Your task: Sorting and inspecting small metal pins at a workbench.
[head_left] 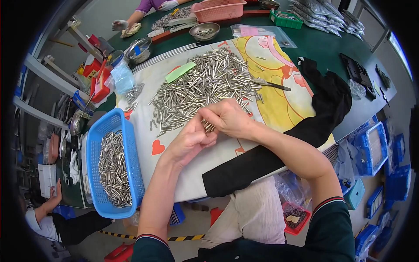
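Observation:
A big heap of small silver metal pins (pixel 205 85) lies on a printed cloth (pixel 270 65) over the green table. My left hand (pixel 190 139) and my right hand (pixel 227 118) meet at the near edge of the heap, both closed around a small bunch of pins (pixel 208 126). A blue plastic basket (pixel 94 144) partly filled with the same pins stands to the left of my left hand.
A black cloth (pixel 323 113) drapes over the table's right front edge. Pliers (pixel 270 84) lie beside the heap. A pink basket (pixel 218 9), metal bowls (pixel 204 30) and another person's gloved hands (pixel 120 25) are at the far side. Blue crates (pixel 371 148) stand on the floor at right.

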{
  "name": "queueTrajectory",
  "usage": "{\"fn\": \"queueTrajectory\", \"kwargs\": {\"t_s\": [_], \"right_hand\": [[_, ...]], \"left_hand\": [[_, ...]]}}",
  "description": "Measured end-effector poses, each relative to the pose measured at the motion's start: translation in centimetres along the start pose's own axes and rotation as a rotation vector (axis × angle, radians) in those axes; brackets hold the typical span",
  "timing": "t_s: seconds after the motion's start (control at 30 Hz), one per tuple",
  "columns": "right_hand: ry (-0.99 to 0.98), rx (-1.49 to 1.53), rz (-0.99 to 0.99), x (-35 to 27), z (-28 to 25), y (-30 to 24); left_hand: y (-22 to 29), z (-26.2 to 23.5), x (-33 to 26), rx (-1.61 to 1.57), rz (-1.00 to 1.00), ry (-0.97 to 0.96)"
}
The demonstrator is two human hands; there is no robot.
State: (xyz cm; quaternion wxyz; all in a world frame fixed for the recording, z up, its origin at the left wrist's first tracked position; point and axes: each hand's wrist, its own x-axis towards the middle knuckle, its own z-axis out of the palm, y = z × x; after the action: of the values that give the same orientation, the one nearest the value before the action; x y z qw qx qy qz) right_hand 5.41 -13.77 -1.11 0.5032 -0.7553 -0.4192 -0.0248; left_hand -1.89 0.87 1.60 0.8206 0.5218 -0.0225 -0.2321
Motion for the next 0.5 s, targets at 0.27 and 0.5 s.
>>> {"fn": "queueTrajectory", "kwargs": {"t_s": [0.27, 0.5], "right_hand": [[-0.223, 1.511, 0.551, 0.9, -1.7, 0.4], [-0.202, 1.536, 1.052, -0.1, -0.3, -1.7]], "left_hand": [[-1.6, -0.3, 0.8, 0.515, 0.585, 0.330], [-1.8, 0.3, 1.3, 0.758, 0.764, 0.276]]}}
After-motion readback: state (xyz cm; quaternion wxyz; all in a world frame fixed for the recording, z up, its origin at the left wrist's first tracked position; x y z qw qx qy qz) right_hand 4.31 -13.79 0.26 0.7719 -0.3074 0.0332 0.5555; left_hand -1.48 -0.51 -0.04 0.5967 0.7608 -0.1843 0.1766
